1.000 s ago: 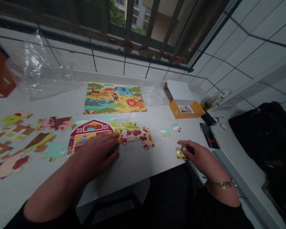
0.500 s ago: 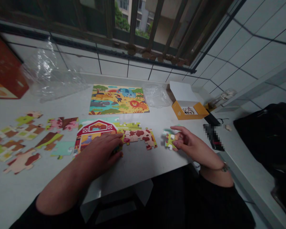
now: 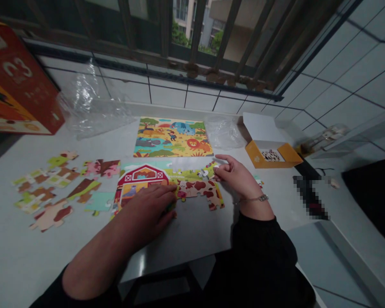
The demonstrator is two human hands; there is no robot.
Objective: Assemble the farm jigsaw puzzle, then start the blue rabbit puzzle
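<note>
Moved piece: the small sheep piece (image 3: 204, 173), out over bare table to the right half a second earlier, is now at the upper right of the barn puzzle (image 3: 143, 173), above the cow section (image 3: 199, 187).
Right hand (image 3: 215, 168): thumb and a finger appear to pinch the right side of the sheep piece, though blur makes the exact grip hard to read; the index finger points outward, and a bracelet (image 3: 263, 197) circles the wrist.
Left hand (image 3: 155, 201): palm down across the lower part of the barn puzzle, fingers close together, thumb apart.
Loose pieces (image 3: 53, 216): scattered on the table (image 3: 176, 239) left of the barn puzzle, with brown, green, pink and pale blue parts.
Pale blue piece (image 3: 259, 181): partly hidden behind the right forearm.
Animal picture (image 3: 173, 137): flat behind the barn puzzle.
Yellow box (image 3: 255, 156): lid up, right of the clear wrapping (image 3: 224, 131), spotted contents inside.
Red box (image 3: 22, 81): far left, beside a crumpled plastic bag (image 3: 90, 102).
</note>
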